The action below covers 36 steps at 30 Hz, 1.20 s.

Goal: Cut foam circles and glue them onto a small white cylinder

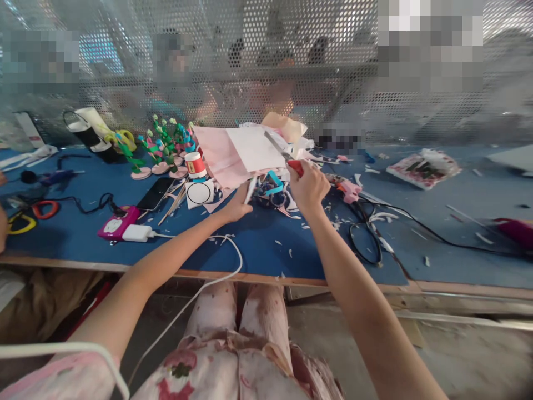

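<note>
My right hand is wrapped around the red handle of a pair of scissors. Their blades point away from me and to the left, over a white sheet of paper that lies on pink paper. My left hand is closed at the near edge of the pile, with a narrow white strip between its fingers. Between my hands lie paper scraps and a bent blue strip. A white piece marked with a black circle sits left of my left hand, beside a red and white paper cup.
Green craft plants on pink bases stand behind a black phone. A pink power adapter has a white cable running to my lap. Black cord loops at right. Perforated metal screen closes the back. Another person's hand shows at far left.
</note>
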Available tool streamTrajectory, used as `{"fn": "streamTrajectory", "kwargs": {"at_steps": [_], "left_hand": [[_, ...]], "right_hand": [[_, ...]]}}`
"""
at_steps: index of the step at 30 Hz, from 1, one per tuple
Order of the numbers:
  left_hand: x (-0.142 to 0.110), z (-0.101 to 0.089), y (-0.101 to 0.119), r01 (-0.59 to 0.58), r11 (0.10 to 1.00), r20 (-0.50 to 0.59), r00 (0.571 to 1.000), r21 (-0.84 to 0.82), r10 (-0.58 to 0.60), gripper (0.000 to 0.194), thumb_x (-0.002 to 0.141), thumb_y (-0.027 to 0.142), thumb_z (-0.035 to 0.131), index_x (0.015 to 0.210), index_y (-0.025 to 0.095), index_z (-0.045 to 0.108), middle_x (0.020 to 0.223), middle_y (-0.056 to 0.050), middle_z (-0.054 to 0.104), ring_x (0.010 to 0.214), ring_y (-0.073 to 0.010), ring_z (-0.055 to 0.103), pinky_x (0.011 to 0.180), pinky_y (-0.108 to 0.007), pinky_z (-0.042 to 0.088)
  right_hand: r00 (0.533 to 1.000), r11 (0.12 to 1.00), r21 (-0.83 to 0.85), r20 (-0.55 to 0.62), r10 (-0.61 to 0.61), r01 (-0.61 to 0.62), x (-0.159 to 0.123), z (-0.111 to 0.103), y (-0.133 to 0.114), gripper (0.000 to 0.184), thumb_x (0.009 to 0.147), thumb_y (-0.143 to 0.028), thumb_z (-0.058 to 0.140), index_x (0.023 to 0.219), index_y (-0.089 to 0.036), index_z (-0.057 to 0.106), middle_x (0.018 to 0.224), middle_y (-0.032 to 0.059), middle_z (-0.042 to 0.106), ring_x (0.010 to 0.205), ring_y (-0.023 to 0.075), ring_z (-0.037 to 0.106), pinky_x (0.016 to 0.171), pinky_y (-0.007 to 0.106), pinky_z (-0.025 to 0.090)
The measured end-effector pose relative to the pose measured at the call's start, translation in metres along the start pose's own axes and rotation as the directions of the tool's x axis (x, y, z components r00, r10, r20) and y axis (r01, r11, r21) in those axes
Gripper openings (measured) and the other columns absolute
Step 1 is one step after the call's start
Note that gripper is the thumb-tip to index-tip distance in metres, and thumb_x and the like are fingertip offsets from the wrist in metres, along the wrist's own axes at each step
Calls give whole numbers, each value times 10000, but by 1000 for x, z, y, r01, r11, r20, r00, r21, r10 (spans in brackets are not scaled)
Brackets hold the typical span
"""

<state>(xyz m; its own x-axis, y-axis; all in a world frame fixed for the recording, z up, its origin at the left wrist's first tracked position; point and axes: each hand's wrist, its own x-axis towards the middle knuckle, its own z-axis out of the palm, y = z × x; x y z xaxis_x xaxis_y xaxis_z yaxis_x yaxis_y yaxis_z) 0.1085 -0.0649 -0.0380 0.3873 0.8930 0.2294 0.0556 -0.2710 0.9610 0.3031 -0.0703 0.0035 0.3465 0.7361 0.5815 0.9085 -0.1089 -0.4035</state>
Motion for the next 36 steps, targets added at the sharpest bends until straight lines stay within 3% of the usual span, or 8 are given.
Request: {"fn": "streamTrajectory", "kwargs": {"at_steps": [4, 7, 11, 14, 18, 25, 32, 36], "left_hand": [[11, -12, 3, 130, 943, -169, 968, -306, -188, 356, 520, 151, 661, 874, 140, 624, 941, -89, 678, 1075, -306, 594, 1015, -471, 438], [13, -23, 6, 105, 880, -202, 954, -463, -220, 362, 547, 162, 690, 902, 160, 620, 876, -55, 693, 1021, -274, 624, 949, -490, 504], [10, -27, 9, 133, 795, -169, 944, -592, -284, 416, 553, 73, 690, 950, 174, 616, 860, -23, 688, 991, -251, 642, 940, -547, 520], [10, -25, 8, 185, 766, -139, 931, -616, -337, 365, 545, 20, 660, 883, 153, 629, 849, -30, 695, 970, -268, 653, 940, -581, 518], [11, -25, 6, 181, 770, -138, 934, -612, -330, 397, 529, 27, 671, 902, 159, 639, 881, -47, 712, 1027, -315, 646, 919, -608, 520], [11, -25, 10, 117, 810, -148, 959, -575, -243, 657, 422, -41, 660, 1039, 182, 628, 987, -56, 721, 1060, -316, 644, 905, -504, 547], [9, -27, 10, 120, 857, -111, 973, -501, -201, 692, 393, 35, 724, 1069, 152, 638, 918, -82, 736, 1010, -324, 657, 861, -462, 563], [9, -31, 5, 122, 883, -55, 985, -452, -164, 692, 420, 81, 750, 1098, 143, 630, 978, -105, 732, 1022, -325, 652, 865, -477, 563]], "right_hand": [[996, 984, 157, 20, 86, -88, 6, 6, 12, 377, 901, -439, 440, 869, -144, 672, 774, 141, 658, 732, 255, 587, 660, 346, 399], [968, 858, 473, 233, 96, -199, 1, 7, 1, 426, 923, -495, 376, 799, -167, 618, 635, 86, 620, 576, 205, 577, 584, 330, 438], [796, 449, 715, 606, -16, -535, -11, 0, -22, 512, 923, -603, 305, 738, -190, 544, 457, 8, 542, 345, 135, 474, 389, 268, 402], [668, 289, 694, 717, -199, -659, -23, -7, -36, 521, 891, -659, 351, 725, -191, 512, 388, -15, 524, 256, 106, 406, 292, 225, 336], [557, 275, 628, 775, -298, -728, -37, -13, -49, 510, 919, -612, 350, 687, -181, 492, 370, -4, 535, 205, 92, 361, 238, 205, 282], [467, 254, 560, 814, -346, -789, -44, -11, -54, 534, 948, -583, 309, 659, -171, 487, 324, -25, 465, 196, 68, 286, 236, 182, 257], [323, 227, 471, 816, -479, -852, -38, -8, -46, 591, 1000, -483, 113, 635, -182, 466, 277, -54, 353, 200, 60, 189, 239, 157, 227], [283, 241, 445, 819, -499, -863, -37, -5, -41, 590, 1003, -455, 73, 631, -192, 449, 282, -53, 349, 207, 64, 182, 246, 159, 239]]}}
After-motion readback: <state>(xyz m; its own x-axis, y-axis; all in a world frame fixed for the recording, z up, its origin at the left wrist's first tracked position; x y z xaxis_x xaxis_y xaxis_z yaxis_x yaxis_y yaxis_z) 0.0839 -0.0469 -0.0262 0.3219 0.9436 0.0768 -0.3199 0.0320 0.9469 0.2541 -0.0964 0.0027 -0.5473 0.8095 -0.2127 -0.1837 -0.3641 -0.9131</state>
